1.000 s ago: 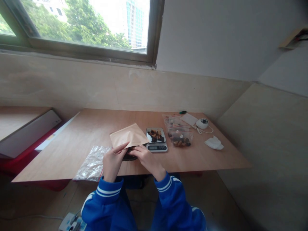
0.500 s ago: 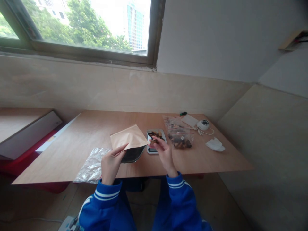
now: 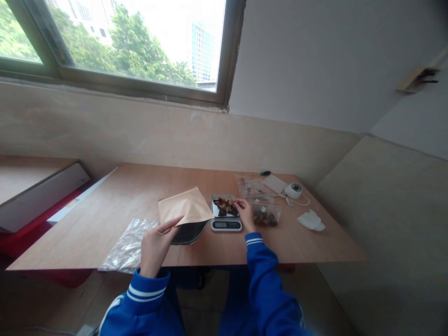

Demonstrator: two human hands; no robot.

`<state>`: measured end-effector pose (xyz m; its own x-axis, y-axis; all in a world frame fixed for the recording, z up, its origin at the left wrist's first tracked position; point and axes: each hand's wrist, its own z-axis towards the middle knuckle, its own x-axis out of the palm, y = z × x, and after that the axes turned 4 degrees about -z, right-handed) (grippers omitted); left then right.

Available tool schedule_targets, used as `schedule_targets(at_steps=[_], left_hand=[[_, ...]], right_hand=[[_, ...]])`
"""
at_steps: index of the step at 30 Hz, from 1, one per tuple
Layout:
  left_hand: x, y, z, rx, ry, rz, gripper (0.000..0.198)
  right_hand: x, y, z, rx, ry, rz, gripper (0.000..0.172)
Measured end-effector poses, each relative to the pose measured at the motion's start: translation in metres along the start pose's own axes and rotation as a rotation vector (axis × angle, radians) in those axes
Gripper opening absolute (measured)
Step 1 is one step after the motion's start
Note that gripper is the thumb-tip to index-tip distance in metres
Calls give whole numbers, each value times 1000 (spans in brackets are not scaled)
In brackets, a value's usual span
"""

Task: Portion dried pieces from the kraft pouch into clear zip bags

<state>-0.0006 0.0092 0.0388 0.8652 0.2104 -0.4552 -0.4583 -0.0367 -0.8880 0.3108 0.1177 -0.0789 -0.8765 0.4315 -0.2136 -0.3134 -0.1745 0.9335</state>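
Observation:
My left hand [image 3: 156, 245] holds a brown paper pouch [image 3: 184, 211] by its lower edge, its dark mouth gaping toward the right. My right hand [image 3: 244, 213] reaches over the right edge of a small digital scale [image 3: 226, 215], fingers pinched at the dark and tan pieces heaped on its platform. What the fingertips grip is too small to make out. Both arms wear blue sleeves with white stripes.
A crinkled clear plastic bag [image 3: 128, 245] lies left of the pouch. Zip bags of dried pieces [image 3: 265, 211], a white round device with cord [image 3: 293, 190], a white crumpled cloth [image 3: 310, 220] and a green pen [image 3: 265, 173] sit on the wooden table [image 3: 105, 210] at right.
My right hand left the pouch mouth and moved right and forward to the scale. The left hand kept holding the pouch, whose mouth now hangs open.

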Motion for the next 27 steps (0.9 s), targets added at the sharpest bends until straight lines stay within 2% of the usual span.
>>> schedule_targets(at_steps=[4, 11, 23, 27], left_hand=[[-1, 2, 1, -3, 13, -2, 33], [2, 5, 0, 7, 32, 23, 34], [1, 5, -1, 34, 29, 26, 36], [0, 6, 0, 35, 32, 32, 35]], right_hand=[[4, -3, -6, -10, 0, -17, 32], [-6, 2, -8, -60, 39, -76, 35], [2, -10, 18, -60, 57, -87, 38], [-4, -10, 14, -48, 29, -95, 42]])
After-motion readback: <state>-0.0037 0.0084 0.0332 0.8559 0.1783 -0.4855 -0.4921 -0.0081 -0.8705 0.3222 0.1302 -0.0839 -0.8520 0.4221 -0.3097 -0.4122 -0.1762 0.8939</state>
